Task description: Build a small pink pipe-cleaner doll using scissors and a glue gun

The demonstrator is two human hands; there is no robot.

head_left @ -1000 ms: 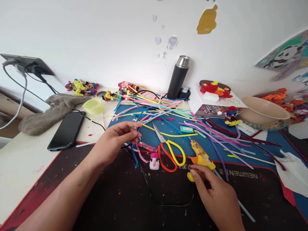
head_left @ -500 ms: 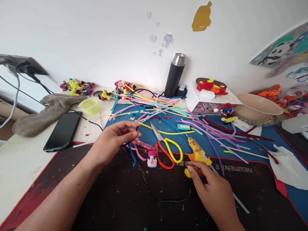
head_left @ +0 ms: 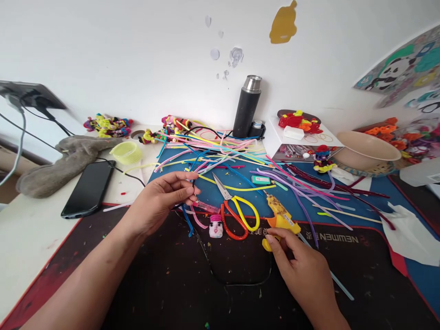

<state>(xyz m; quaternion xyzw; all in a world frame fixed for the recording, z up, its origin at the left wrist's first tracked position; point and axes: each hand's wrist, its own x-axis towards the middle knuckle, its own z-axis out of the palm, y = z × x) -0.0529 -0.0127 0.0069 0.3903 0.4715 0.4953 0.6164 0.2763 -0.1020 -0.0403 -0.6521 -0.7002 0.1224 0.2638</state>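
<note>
My left hand (head_left: pixel 168 197) is raised above the mat, thumb and fingers pinched around a small black piece (head_left: pixel 194 184) that looks like a bit of pipe cleaner, mostly hidden. My right hand (head_left: pixel 302 270) is curled over the handle of a yellow hot glue gun (head_left: pixel 282 214), whose nozzle points away from me; a clear glue stick (head_left: pixel 342 286) comes out behind it. Between my hands lie scissors (head_left: pixel 237 215) with one red and one yellow handle, blades partly apart. Beside them sits a small white-and-pink fuzzy head (head_left: pixel 216 226) with a face.
Many coloured pipe cleaners (head_left: pixel 213 149) are piled behind the scissors. A black flask (head_left: pixel 246 107) stands by the wall, with a white box (head_left: pixel 302 144) and a beige bowl (head_left: pixel 367 149) to its right. A phone (head_left: pixel 87 188) lies left; a black cord (head_left: pixel 237 284) loops across the mat.
The view has shifted very slightly. Both hands keep their poses, and the glue gun and scissors stay in place.
</note>
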